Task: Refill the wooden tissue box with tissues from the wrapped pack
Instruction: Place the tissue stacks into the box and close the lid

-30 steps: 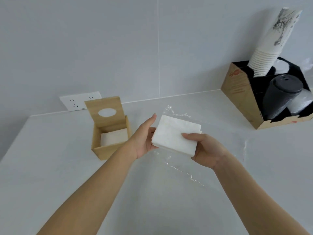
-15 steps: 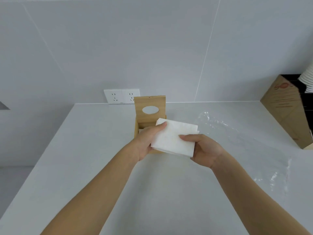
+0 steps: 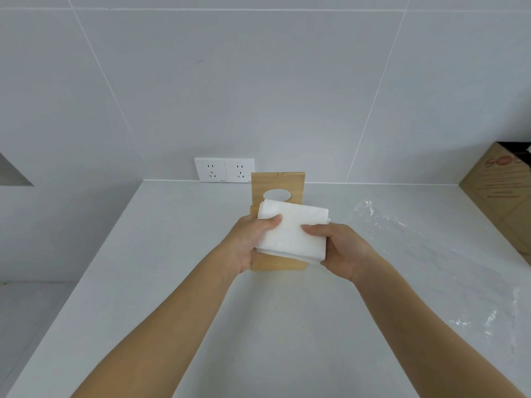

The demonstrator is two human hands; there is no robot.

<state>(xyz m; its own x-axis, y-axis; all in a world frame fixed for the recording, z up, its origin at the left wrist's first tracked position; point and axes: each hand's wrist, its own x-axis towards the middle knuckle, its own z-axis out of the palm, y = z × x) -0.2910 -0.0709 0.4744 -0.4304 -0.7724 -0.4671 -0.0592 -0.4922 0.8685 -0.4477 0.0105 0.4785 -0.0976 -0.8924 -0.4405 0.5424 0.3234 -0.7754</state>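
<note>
A white stack of tissues [image 3: 291, 229] is held flat between both hands, right above the wooden tissue box [image 3: 277, 265]. My left hand [image 3: 248, 244] grips the stack's left edge with the thumb on top. My right hand [image 3: 343, 251] grips its right edge the same way. The box's hinged lid [image 3: 277, 185], with an oval hole, stands upright behind the stack. The stack hides the inside of the box. The clear plastic wrapper [image 3: 402, 239] lies spread and crumpled on the white counter to the right.
A double wall socket [image 3: 224, 169] sits on the tiled wall behind the box. A brown cardboard holder [image 3: 501, 193] stands at the far right edge. The counter's left edge [image 3: 94, 259] drops off toward the floor.
Both hands carried the tissue stack left, from over the wrapper to directly above the open box. The view swung left, so the cup holder is nearly out of sight.
</note>
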